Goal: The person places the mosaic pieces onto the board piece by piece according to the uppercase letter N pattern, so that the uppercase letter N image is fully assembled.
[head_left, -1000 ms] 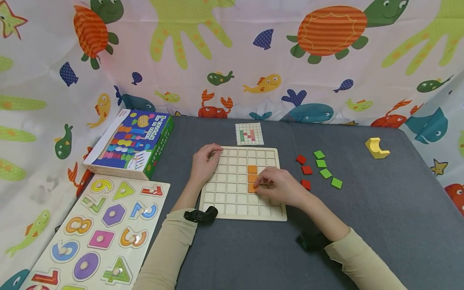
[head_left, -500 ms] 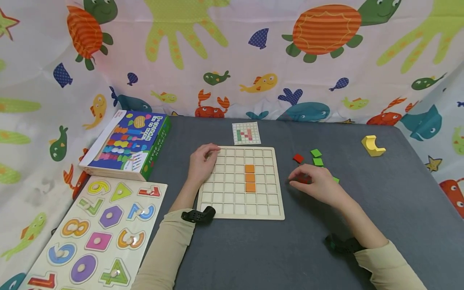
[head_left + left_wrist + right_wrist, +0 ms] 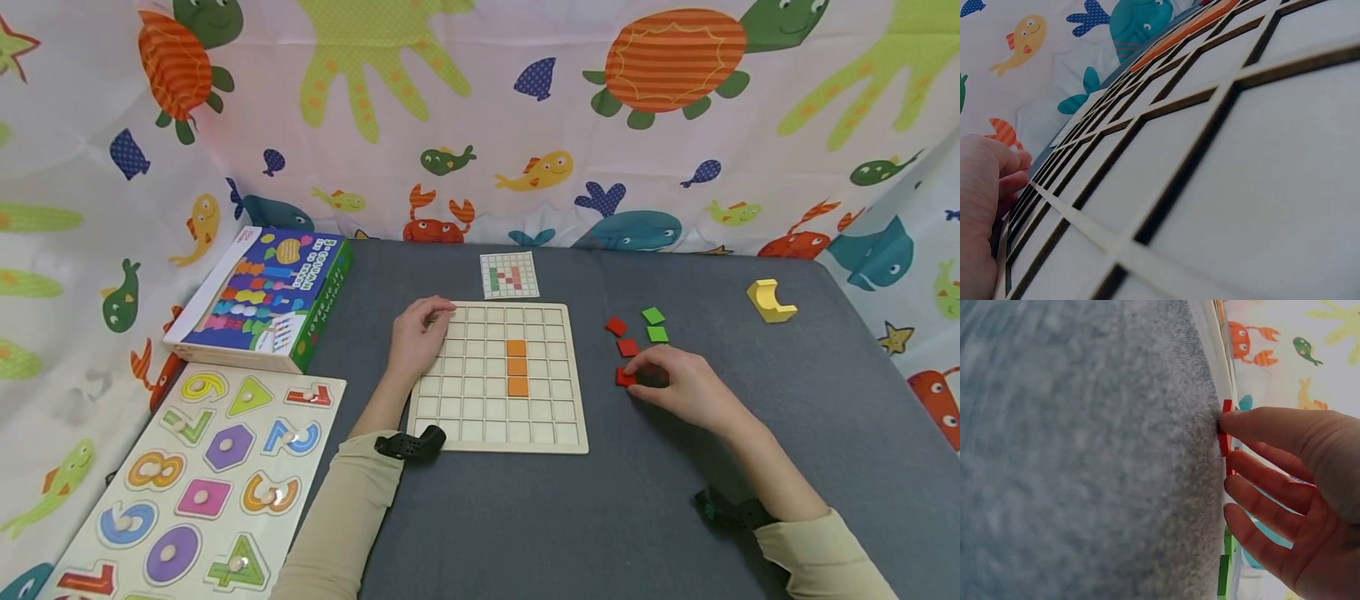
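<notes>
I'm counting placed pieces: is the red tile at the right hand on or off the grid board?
Off: in the head view, grey tabletop shows between the red tile and the grid board.

A strip of bench offers passage between the grid board and the red tiles; green tiles block the way just beyond the right hand.

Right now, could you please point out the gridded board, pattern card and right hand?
Gridded board [image 3: 475, 432], head view, bare cell.
Pattern card [image 3: 510, 276], head view, its middle.
Right hand [image 3: 686, 381], head view, its back.
</notes>
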Demonstrator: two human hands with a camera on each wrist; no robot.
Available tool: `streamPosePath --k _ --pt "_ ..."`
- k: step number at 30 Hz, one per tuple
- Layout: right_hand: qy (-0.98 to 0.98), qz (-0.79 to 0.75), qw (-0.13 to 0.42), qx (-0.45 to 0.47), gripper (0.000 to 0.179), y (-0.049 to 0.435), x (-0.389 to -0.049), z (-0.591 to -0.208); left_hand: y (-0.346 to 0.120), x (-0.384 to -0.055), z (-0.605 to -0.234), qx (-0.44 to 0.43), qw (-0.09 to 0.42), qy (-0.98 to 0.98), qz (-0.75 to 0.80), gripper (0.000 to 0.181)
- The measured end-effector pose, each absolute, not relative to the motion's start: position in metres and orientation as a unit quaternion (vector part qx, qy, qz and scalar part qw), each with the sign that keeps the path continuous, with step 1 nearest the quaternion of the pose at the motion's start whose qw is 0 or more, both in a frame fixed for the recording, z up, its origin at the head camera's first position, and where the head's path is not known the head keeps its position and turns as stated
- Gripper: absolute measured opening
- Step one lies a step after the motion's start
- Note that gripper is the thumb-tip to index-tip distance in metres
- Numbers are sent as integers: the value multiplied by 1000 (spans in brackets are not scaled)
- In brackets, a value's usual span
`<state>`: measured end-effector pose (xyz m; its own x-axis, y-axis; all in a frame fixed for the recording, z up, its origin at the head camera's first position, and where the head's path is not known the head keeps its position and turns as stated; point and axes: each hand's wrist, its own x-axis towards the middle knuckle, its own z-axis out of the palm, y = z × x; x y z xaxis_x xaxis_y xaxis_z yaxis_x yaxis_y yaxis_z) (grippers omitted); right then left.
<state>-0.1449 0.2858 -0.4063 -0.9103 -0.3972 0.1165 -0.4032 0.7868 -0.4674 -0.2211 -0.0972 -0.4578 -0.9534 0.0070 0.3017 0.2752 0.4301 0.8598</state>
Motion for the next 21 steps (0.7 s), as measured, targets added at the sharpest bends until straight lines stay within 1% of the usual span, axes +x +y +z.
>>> streamPosePath --k 8,21 --pt "-936 277 18 216 18 273 -146 -406 -97 -222 -458 -88 135 -837 -522 18" --pt "-903 333 -35 268 19 211 -143 -406 -97 -221 -457 -81 133 -839 -522 18"
